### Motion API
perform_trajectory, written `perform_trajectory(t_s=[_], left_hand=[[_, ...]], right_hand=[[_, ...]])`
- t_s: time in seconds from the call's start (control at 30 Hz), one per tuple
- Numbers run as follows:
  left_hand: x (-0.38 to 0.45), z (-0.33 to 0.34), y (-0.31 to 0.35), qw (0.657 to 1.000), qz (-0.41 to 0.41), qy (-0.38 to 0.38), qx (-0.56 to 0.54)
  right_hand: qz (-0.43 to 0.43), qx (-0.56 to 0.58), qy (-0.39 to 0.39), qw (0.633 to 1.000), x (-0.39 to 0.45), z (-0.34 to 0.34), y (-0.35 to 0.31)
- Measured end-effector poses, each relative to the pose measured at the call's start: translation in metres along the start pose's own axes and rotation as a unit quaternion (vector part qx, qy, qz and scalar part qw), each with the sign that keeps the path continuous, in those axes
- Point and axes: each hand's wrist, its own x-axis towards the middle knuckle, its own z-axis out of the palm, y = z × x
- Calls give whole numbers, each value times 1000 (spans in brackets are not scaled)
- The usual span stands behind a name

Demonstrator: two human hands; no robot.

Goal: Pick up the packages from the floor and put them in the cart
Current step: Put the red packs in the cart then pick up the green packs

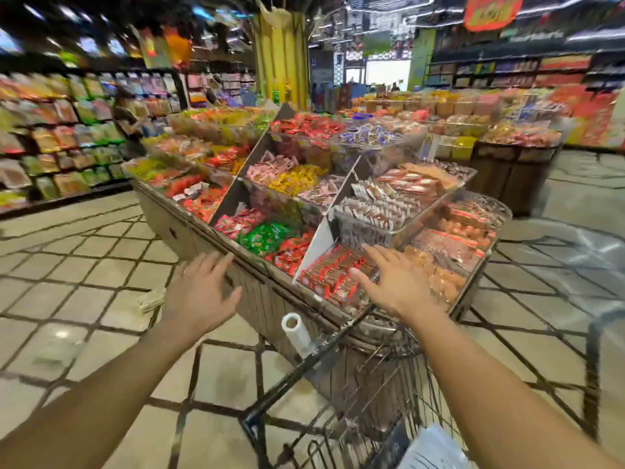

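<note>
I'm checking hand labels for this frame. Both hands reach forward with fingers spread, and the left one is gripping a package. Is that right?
Not quite. The head view shows the left hand holding nothing; its fingers are spread and empty, like those of the right hand. Both do reach forward with fingers spread.

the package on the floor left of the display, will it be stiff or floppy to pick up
Probably floppy: the package looks like a crinkled, flattish bag lying on the tiled floor. Likely light for its size and unlikely to roll. Motion blur hides detail, so slipperiness is uncertain.
</note>
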Motion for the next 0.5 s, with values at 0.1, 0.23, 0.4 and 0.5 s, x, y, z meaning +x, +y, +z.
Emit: perform_trajectory(t_s=[0.1, 0.23, 0.4, 0.5], left_hand=[[-13, -10, -69, 998, -51, 29, -6], [-28, -30, -164, 990, -135, 26, 24], [-37, -39, -292, 981, -184, 47, 49], [-40, -37, -372, 974, -213, 54, 56]], right_hand=[[-56, -18, 15, 998, 39, -1, -71], [-122, -29, 20, 992, 86, 12, -175], [-170, -37, 41, 984, 136, 48, -309], [-182, -35, 36, 982, 159, 74, -387]])
